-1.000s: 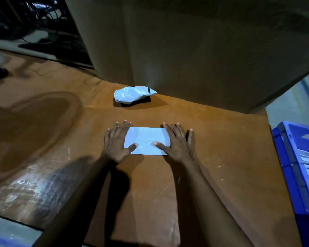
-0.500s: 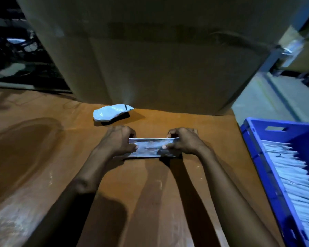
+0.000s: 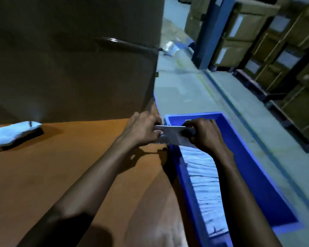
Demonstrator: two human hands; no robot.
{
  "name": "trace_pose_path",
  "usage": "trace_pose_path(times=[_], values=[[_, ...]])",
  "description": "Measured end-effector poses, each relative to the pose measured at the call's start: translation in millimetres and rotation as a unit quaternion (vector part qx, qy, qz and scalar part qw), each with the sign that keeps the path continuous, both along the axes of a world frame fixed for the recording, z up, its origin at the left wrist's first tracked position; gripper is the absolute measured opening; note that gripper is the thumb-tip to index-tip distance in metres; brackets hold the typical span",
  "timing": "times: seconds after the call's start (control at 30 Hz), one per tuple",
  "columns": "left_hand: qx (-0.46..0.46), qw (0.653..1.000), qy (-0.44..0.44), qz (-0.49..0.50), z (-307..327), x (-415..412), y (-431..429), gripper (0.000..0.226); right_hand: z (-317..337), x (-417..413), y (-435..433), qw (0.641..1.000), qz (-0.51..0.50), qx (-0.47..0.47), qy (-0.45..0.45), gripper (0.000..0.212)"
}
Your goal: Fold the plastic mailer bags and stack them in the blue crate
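- The folded mailer [image 3: 171, 133] has left the table [image 3: 61, 175]. Half a second ago it was held low over the brown top, just in front of the crumpled bag; it is now in the air above the left wall of the blue crate [image 3: 248, 166], near the crate's far end.
- The left grip [image 3: 141, 129] pinches the mailer's left end, fingers curled over the top edge. The right grip [image 3: 203, 134] pinches the right end the same way, as it did before.
- The left grip sits over the table's right edge, and the right grip is already over the inside of the crate.
- The view has swung right (the head turned with the hands), so the crumpled mailer bag [image 3: 11, 132] now lies at the far left of the view, on the table and well apart from both grips.
- Inside the crate, a row of folded mailers [image 3: 203, 184] lies along the left side, starting under the right grip and running toward the near end. The right side of the crate floor is bare blue.
- A large cardboard box [image 3: 70, 59] stands on the table behind the crumpled bag.
- Beyond the crate is a grey floor [image 3: 185, 86] with a scrap of plastic [image 3: 170, 47], a blue rack post [image 3: 212, 32] and stacked cartons [image 3: 284, 50].
- The crate's left wall lies directly under the held mailer, between table and stack.
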State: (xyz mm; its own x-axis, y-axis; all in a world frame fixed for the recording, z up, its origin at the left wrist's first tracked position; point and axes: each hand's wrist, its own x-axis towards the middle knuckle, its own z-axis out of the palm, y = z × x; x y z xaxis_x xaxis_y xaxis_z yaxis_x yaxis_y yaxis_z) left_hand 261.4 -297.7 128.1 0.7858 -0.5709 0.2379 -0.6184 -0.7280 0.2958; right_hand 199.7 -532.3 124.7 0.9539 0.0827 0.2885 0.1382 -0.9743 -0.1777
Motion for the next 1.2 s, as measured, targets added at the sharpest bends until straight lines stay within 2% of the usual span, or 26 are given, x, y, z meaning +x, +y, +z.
trace_pose_path(times=[0.13,0.37,0.43,0.57,0.63,0.67,0.73,0.8,0.93,1.0,1.1,1.2], values=[[0.025,0.999,-0.029,-0.005,-6.6,24.8,-86.3,0.022,-7.7,24.0,-86.1,1.000,-0.003,0.024,-0.015,0.007],[0.124,0.991,-0.041,0.019,-39.8,72.6,-182.3,0.017,-47.7,82.7,-179.7,0.999,0.002,0.012,0.048,0.013],[0.103,0.992,-0.059,0.042,-58.7,82.3,-195.4,0.016,-61.4,100.1,-196.3,0.998,0.000,0.017,0.053,0.013],[-0.010,0.977,-0.154,0.144,-96.1,72.5,-214.3,0.023,-89.2,132.6,-218.6,0.997,0.006,0.020,0.069,0.012],[-0.006,0.980,-0.170,0.102,-121.1,60.9,-228.8,0.029,-103.0,147.7,-222.5,0.996,0.014,0.022,0.082,0.010],[0.016,0.988,-0.143,0.060,-135.0,57.5,-236.5,0.030,-108.1,154.3,-223.0,0.995,0.015,0.020,0.097,0.010],[0.070,0.997,-0.002,0.029,-162.1,54.9,-249.5,0.037,-117.0,165.9,-222.5,0.993,0.025,0.008,0.117,0.008],[0.124,0.983,0.125,0.042,-182.4,60.3,-260.1,0.060,-124.9,174.6,-224.5,0.992,0.034,-0.010,0.119,0.008],[0.203,0.961,0.181,0.043,-200.2,81.4,-279.3,0.093,-134.0,177.6,-227.9,0.996,0.025,-0.014,0.084,0.003],[0.213,0.950,0.223,0.053,-204.1,90.6,-285.6,0.092,-140.1,176.7,-229.9,0.997,0.033,-0.025,0.072,0.008],[0.200,0.939,0.272,0.064,-205.1,96.7,-289.7,0.068,-143.8,173.5,-228.5,0.997,0.038,-0.022,0.070,0.007],[0.185,0.921,0.335,0.077,-203.6,97.2,-291.4,0.072,-142.5,166.2,-225.9,0.996,0.064,0.007,0.061,0.007]])
